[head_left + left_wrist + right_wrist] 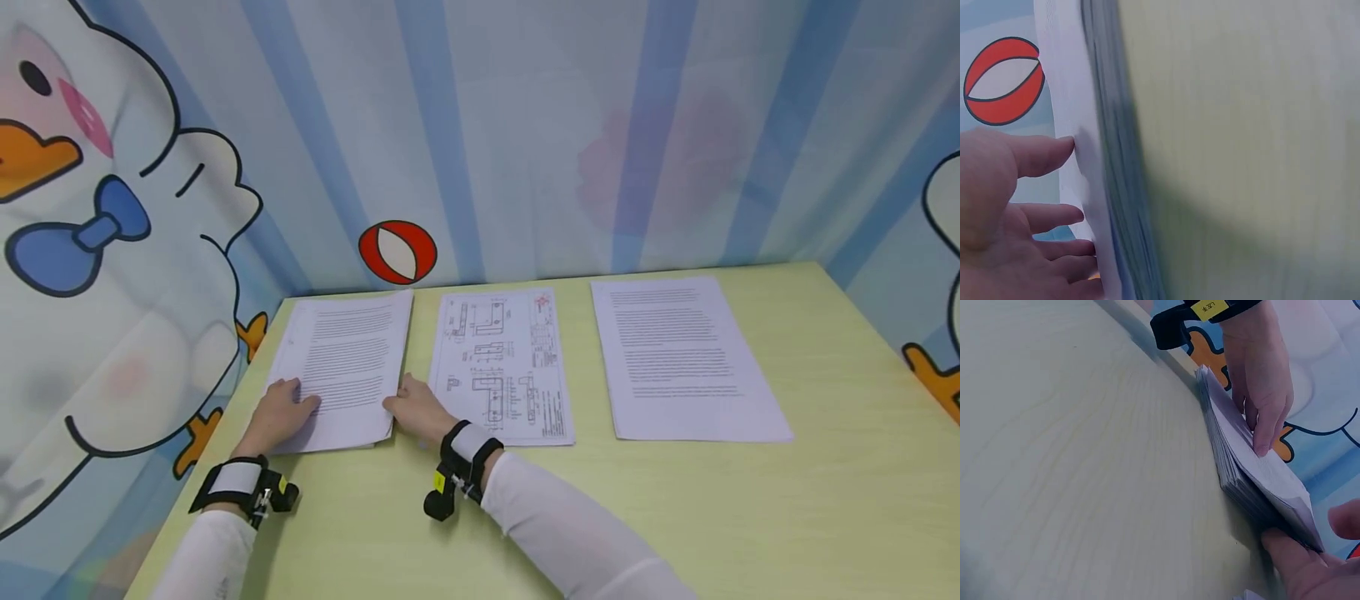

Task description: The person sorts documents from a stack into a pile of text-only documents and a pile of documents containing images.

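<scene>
A thick stack of printed papers [352,358] lies at the left of the table. My left hand [277,412] rests on its left side, thumb over the top sheet and the other fingers along the edge. From the right, my right hand [423,408] holds the near part of the stack's right edge. The right wrist view shows right-hand fingers [1285,550] low against the stack, partly hidden, with the thumb above. There the upper sheets stand slightly apart from the lower ones at one corner. Many layered page edges [1116,125] show in the left wrist view.
A sheet with technical drawings [502,358] lies just right of the stack, partly behind my right hand. Farther right is another pile of text pages [675,358]. A cartoon-printed curtain [525,150] borders the pale yellow table [847,500] at the back and sides.
</scene>
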A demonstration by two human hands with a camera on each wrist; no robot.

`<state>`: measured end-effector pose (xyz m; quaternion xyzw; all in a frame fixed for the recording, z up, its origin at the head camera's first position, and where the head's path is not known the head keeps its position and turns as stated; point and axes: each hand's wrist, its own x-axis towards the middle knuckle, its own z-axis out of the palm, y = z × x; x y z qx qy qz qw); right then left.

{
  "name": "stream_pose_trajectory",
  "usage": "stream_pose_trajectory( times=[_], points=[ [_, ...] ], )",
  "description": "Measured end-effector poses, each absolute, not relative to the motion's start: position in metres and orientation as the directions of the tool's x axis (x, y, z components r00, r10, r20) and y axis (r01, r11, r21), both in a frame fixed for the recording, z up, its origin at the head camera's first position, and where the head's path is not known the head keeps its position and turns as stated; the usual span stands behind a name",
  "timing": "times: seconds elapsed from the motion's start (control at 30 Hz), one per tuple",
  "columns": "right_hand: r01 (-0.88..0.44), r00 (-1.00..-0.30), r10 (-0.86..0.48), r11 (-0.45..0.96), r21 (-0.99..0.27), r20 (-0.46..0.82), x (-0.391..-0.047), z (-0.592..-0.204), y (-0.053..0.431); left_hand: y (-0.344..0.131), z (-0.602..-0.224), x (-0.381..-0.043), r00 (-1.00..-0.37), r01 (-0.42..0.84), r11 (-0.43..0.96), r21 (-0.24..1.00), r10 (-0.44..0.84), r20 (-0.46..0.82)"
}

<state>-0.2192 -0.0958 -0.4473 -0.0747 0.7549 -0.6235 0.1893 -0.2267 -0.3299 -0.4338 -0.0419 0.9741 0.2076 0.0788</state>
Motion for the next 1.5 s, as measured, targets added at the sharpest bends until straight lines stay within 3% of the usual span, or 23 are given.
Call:
stream_pose_trajectory(
  times=[0.13, 0.43, 0.67, 0.87, 1.07, 1.2, 1.5],
  points=[
    [0.132, -0.934, -0.299, 0.219, -0.967, -0.195, -0.22, -0.446, -0.093, -0.321, -0.434, -0.223, -0.987, -0.088, 0.903, 0.421, -0.023, -0.157],
    [0.216, -0.959, -0.18, 0.04, -0.976, -0.22, -0.221, -0.449, -0.084, -0.303, -0.433, -0.218, -0.986, -0.103, 0.861, 0.498, -0.021, -0.166],
    [0.226, -0.964, -0.174, -0.124, -0.966, -0.203, -0.223, -0.448, -0.064, -0.295, -0.43, -0.221, -0.983, -0.151, 0.809, 0.569, -0.063, -0.172],
    [0.213, -0.972, -0.147, -0.206, -0.955, -0.185, -0.227, -0.44, -0.036, -0.279, -0.43, -0.23, -0.984, -0.178, 0.69, 0.701, -0.131, -0.122],
    [0.214, -0.971, -0.159, -0.241, -0.947, -0.179, -0.23, -0.435, -0.004, -0.251, -0.429, -0.24, -0.954, -0.28, 0.513, 0.812, -0.244, -0.175],
    [0.182, -0.98, -0.128, -0.238, -0.954, -0.155, -0.231, -0.432, 0.021, -0.23, -0.428, -0.244, -0.956, -0.254, 0.412, 0.875, -0.247, -0.161],
    [0.074, -0.994, -0.082, -0.005, -0.997, -0.074, -0.229, -0.415, 0.094, -0.179, -0.405, -0.232, -0.998, -0.066, 0.298, 0.952, -0.019, -0.063]
  ],
)
